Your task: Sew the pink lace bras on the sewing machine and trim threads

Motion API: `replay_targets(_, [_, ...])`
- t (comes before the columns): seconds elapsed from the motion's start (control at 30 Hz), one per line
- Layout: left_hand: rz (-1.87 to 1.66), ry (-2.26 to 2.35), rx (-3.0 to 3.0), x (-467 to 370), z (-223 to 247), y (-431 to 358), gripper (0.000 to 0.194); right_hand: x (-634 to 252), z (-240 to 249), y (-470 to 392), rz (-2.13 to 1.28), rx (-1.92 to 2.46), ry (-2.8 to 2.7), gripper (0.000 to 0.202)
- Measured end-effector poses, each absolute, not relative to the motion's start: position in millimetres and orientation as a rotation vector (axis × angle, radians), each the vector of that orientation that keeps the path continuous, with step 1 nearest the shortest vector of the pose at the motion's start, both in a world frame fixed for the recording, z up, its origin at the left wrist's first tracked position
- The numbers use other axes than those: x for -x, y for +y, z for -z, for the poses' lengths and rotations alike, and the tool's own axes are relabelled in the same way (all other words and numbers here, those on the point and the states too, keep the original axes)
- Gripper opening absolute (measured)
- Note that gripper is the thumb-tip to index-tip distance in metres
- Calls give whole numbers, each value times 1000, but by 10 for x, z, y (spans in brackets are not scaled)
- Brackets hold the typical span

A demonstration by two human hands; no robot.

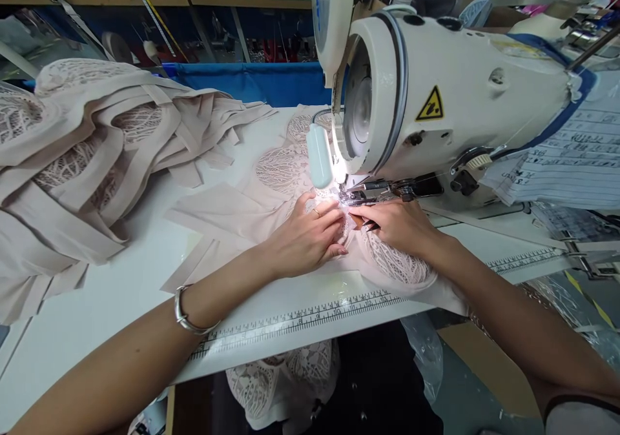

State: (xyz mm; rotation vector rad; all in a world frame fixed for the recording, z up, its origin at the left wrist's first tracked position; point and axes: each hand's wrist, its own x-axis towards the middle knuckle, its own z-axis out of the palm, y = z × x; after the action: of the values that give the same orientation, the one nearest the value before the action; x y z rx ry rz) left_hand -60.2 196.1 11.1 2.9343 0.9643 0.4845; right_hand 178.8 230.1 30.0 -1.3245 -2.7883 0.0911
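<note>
A pale pink lace bra (278,169) lies under the needle area of a white sewing machine (465,93). My left hand (310,232) rests flat on the fabric just left of the presser foot, fingers stretched out, a ring on one. To the right of the foot, my right hand (394,225) has its fingers closed at the fabric's edge. A small dark pointed thing (371,224) shows beneath those fingers; its kind is unclear. One lace cup (397,261) bulges out below my right hand. A lit lamp (318,156) hangs over the stitching spot, whose detail is washed out by glare.
A large heap of similar lace pieces (97,164) covers the table's left side. A printed ruler strip (310,319) runs along the front edge. Another lace piece (285,377) lies at my lap. Written papers (571,138) hang at the right, and a blue cloth (252,83) lies behind.
</note>
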Motion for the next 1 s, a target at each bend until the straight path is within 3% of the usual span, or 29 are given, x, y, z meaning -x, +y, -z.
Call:
replay_targets(0.07, [-459,961,-2921,597,-116,1958,43,-1811,-287,2295,-48,1320,-2783,47])
replay_targets(0.2, [-477,972,-2891,577,-105,1945,37,-1895,-229,2232,36,1269,-2700,16])
replay_targets(0.27, [-491,952,-2881,561,-88,1937,36,-1930,-209,2188,34,1277,-2683,27])
replay_targets(0.37, [-502,942,-2899,538,-62,1927,37,-1951,-203,2145,-6,1264,-2721,25])
replay_targets(0.43, [-528,976,-2918,530,-53,1923,36,-1948,-208,2141,-37,1219,-2766,51])
replay_targets(0.5, [-549,992,-2933,530,-53,1923,34,-1937,-210,2155,-52,1199,-2796,64])
replay_targets(0.87, [-549,1046,-2910,582,-71,1966,35,-1848,-240,2301,-82,1282,-2838,67])
replay_targets(1.0, [-556,1065,-2929,591,-49,1984,41,-1840,-227,2355,-22,1239,-2837,56])
